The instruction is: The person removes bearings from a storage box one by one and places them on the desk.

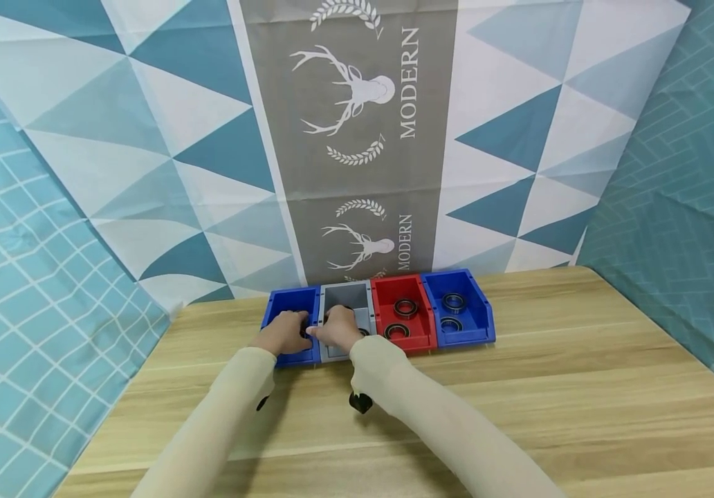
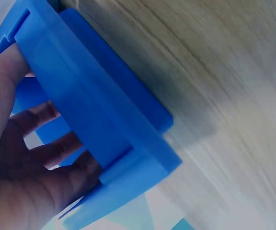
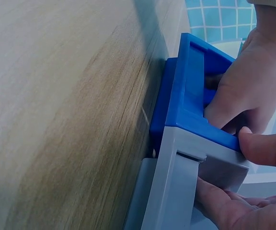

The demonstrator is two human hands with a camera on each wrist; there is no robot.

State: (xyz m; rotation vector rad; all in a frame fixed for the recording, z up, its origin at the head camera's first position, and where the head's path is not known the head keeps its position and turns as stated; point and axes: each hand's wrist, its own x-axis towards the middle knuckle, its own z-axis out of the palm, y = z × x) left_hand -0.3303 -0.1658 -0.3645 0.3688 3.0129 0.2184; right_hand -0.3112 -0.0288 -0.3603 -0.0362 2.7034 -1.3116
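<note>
A wood-grained counter (image 1: 581,401) set in a corner of patterned hangings, as I see it from my end.
Behind it I have a back hanging (image 1: 506,90) of white, pale blue-grey and deep teal triangles, split by a taupe band (image 1: 295,159) printed with white deer heads (image 1: 372,90), leafy sprigs (image 1: 357,155) and the word MODERN (image 1: 408,83), all turned sideways. On my left, a light-blue sheet (image 1: 33,290) carries a white square grid and ripples with soft creases; on my right, a teal sheet (image 1: 674,194) shows a pale brick-like pattern. The counter's pale yellow-brown grain runs mostly crosswise in my head view, under soft light with blurred shadows.
</note>
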